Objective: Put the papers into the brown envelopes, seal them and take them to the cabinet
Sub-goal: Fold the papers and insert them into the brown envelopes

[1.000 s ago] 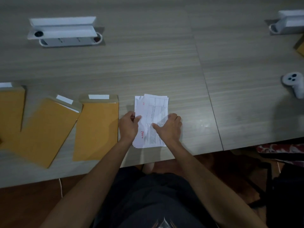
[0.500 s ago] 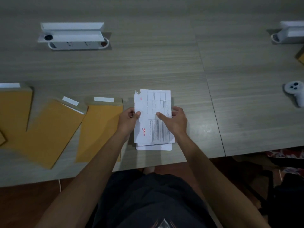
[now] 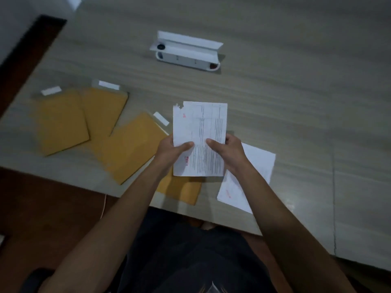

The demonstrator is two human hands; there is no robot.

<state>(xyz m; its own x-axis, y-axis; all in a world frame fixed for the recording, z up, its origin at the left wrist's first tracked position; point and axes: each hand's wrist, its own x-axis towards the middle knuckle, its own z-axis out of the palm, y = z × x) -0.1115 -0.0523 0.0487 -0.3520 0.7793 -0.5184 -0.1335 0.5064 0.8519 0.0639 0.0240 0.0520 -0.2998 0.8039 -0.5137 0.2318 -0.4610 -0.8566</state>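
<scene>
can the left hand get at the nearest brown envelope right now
Probably not at once: the left hand pinches the printed paper. The nearest brown envelope lies uncovered just beside it.

Held paper: printed sheet (image 3: 200, 132), torn at its far-left corner, raised above the table (image 3: 296, 102)
Left hand (image 3: 172, 150): grips the sheet's left edge, thumb on top
Right hand (image 3: 227, 152): grips the right edge, thumb on top
Other paper (image 3: 257, 168): lies flat, near right
Brown envelopes (image 3: 61, 121): overlapping, left of the sheet
White socket box (image 3: 186, 52): far, centre
</scene>
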